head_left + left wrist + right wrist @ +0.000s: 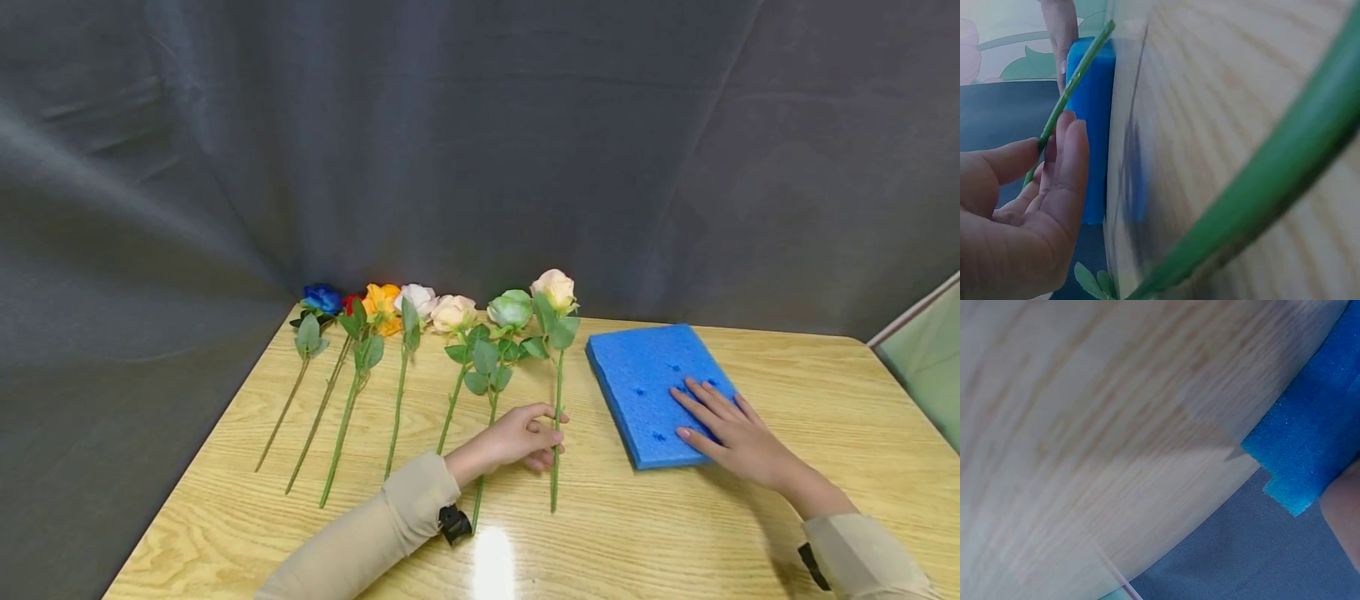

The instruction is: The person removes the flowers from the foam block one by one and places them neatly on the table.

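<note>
My left hand (519, 437) pinches the green stem of a pale peach artificial rose (553, 290) between thumb and fingers. In the left wrist view this stem (1077, 76) slants up from the fingers. My right hand (738, 433) lies with spread, straight fingers on a blue foam block (630, 358). Several small holes dot the block's top. In the right wrist view only a corner of the foam (1310, 437) and a bit of the hand (1344, 512) show. Beside the held flower lies a green rose (511, 309), its stem passing under my left wrist.
Left of the green rose lie a cream rose (453, 313), a white one (417, 299), an orange one (381, 300), a partly hidden red one (351, 305) and a blue one (322, 298). The wooden table (600, 542) meets a dark grey curtain (480, 167) behind.
</note>
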Tool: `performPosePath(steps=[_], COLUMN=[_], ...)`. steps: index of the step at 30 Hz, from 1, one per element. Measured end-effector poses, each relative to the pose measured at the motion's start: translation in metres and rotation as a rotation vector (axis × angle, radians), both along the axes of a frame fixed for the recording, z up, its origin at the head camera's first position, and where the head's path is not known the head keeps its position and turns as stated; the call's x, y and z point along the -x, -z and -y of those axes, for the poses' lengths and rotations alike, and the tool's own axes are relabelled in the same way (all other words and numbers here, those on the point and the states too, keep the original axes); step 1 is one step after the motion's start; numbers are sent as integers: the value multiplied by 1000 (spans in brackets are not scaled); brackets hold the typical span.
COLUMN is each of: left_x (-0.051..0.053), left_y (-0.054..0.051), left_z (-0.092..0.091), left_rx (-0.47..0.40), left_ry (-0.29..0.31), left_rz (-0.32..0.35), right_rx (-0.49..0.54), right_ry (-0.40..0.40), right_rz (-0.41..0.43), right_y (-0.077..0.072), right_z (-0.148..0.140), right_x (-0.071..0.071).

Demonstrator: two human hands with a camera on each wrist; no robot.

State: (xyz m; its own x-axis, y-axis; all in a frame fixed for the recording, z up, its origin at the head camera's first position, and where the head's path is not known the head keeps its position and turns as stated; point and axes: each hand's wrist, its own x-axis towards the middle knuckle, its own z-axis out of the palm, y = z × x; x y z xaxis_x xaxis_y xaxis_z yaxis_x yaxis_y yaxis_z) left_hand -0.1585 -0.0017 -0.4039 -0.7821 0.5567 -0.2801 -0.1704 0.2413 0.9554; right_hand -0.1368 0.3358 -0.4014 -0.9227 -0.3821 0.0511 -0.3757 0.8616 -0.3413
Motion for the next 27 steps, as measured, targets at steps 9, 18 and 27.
performPosePath(steps=[9,18,27], left_x=[-1,4,7], left_y=[9,13,16], left_z=[2,4,4], left_rx=[27,34,36], left_ry=[37,23,28], left_rz=[68,92,119], right_rx=[0,13,52], right_ry=[11,1,0], right_rz=[14,4,-2], right_y=[-2,1,0], right_z=[0,-1,1], right_x=[3,4,6])
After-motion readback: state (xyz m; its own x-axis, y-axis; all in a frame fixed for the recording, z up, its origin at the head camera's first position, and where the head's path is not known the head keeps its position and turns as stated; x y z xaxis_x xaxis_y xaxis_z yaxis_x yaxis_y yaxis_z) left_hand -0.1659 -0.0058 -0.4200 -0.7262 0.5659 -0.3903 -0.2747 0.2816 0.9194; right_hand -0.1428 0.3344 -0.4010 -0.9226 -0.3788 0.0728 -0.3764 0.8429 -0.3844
